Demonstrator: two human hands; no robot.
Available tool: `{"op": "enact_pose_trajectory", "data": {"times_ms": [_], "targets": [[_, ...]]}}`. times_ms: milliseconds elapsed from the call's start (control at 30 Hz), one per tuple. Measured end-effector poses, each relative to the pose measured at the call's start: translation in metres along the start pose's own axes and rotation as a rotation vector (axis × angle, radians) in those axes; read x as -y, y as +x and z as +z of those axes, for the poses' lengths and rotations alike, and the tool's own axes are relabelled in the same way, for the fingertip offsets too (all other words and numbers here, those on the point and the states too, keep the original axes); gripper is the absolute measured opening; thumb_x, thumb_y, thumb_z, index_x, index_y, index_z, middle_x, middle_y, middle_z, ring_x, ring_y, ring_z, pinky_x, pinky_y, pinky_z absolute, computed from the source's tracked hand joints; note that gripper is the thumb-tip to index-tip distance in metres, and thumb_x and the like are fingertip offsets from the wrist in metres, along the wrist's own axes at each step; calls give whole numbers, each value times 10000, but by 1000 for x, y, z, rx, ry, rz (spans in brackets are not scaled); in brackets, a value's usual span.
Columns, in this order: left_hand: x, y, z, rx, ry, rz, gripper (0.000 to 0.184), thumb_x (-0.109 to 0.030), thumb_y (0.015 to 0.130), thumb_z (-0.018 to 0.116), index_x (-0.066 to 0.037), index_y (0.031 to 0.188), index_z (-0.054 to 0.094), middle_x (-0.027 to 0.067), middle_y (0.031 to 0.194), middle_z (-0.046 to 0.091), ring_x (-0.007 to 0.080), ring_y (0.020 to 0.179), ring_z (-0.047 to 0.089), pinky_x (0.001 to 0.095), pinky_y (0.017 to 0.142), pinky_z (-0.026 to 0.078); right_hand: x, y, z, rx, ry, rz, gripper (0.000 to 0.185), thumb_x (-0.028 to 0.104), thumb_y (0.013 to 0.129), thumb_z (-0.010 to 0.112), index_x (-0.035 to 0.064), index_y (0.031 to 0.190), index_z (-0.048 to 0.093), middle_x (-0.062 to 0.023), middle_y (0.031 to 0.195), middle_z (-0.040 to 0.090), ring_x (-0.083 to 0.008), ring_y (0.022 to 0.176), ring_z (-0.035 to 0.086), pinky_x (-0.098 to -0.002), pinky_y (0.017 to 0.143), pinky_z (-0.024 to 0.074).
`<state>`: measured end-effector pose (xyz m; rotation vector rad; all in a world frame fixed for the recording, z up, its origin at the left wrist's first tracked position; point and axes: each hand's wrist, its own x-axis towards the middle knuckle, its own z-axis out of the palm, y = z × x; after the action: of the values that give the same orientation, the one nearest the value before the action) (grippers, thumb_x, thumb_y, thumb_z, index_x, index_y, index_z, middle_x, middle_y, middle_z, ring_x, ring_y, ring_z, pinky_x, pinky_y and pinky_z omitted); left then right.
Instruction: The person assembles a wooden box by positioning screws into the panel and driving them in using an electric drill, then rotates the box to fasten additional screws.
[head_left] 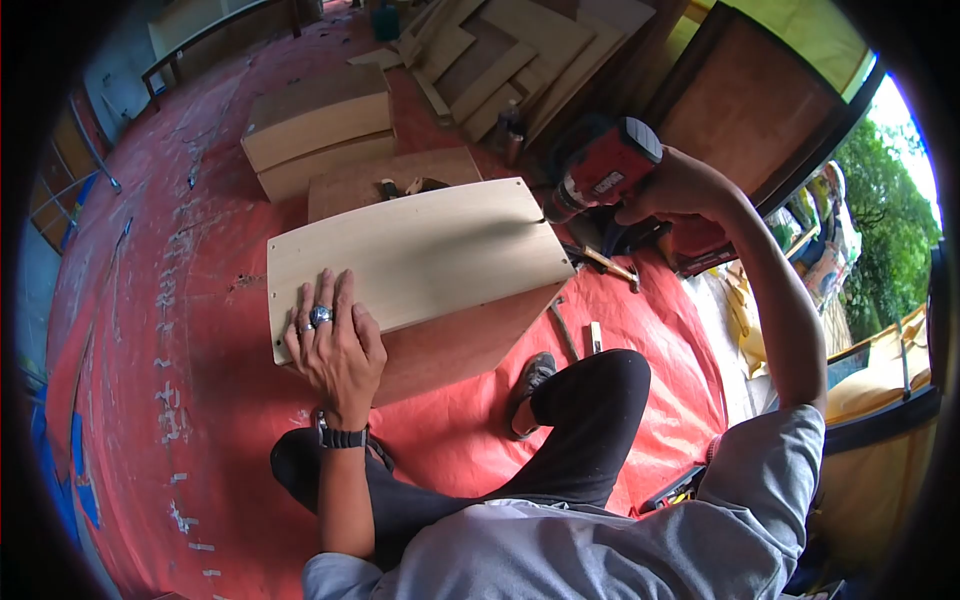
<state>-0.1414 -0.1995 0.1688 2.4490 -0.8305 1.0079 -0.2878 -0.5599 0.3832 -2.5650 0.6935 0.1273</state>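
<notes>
A pale wooden panel (420, 250) lies on top of a box with a reddish-brown side (460, 340). Dark screw spots show near the panel's corners and edges. My left hand (338, 345), with rings on it, rests spread on the panel's near left part. In my right hand (680, 190) is a red and black power drill (612, 170), held over the panel's right end. The drill's tip points down at the right edge, close to a dark spot there; whether it touches cannot be made out.
Behind the box stand another wooden box (320, 115) and a brown board (400, 172) with small tools. Sheets of wood (520, 50) lean at the back. A hammer (612, 267) lies on the red floor sheet (660, 350) to the right, near my legs.
</notes>
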Motion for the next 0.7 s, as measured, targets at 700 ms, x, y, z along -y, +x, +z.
{"op": "enact_pose_trajectory", "data": {"times_ms": [700], "targets": [[1, -1, 0, 19, -37, -25, 401, -193, 959, 540, -152, 1331, 684, 63, 1429, 630, 306, 1336, 562, 475, 1139, 350, 32, 40, -13, -316, -683, -121, 531, 431, 590, 909, 67, 940, 744, -128, 837, 738, -313, 844, 733, -437, 775, 557]]}}
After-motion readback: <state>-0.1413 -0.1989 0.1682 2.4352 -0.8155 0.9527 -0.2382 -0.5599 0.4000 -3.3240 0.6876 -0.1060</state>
